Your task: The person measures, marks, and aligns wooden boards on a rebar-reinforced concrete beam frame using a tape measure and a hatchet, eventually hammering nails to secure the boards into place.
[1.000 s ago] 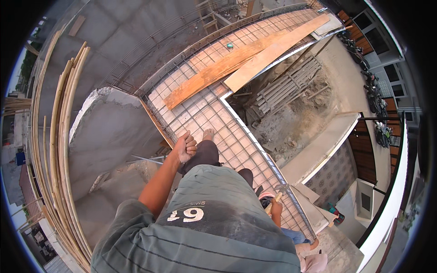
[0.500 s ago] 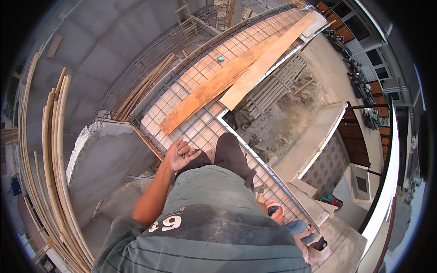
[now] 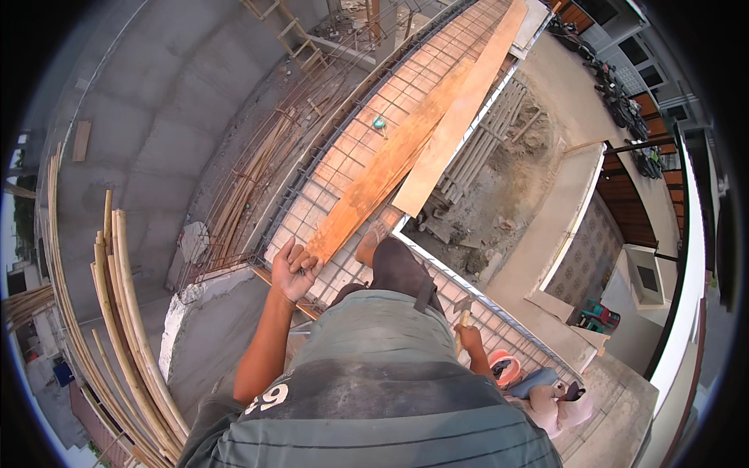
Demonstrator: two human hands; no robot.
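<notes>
My left hand (image 3: 295, 270) is raised beside the near end of an orange-brown plank (image 3: 382, 168), its fingers curled in. Whether anything lies inside them is hidden. Low at my right side, my right hand (image 3: 470, 340) grips a tool with a pale wooden handle (image 3: 463, 318) and a grey metal head; its exact kind is too small to tell. A second, lighter plank (image 3: 460, 117) overlaps the first. Both planks lie on a steel rebar grid (image 3: 331, 209) over wooden formwork. My bare foot (image 3: 369, 243) is next to the planks.
A small teal object (image 3: 379, 122) sits on the grid. To the right, the formwork edge (image 3: 468, 285) drops to rubble and stacked poles (image 3: 488, 132). An orange bucket (image 3: 505, 368) and another person (image 3: 546, 402) are behind right. Bamboo poles (image 3: 129, 312) stand at left beside a broken concrete wall (image 3: 183, 312).
I have moved forward along the grid, one foot now beside the planks. My left fingers have curled tighter, next to the plank end. My right hand with its tool has come into fuller view.
</notes>
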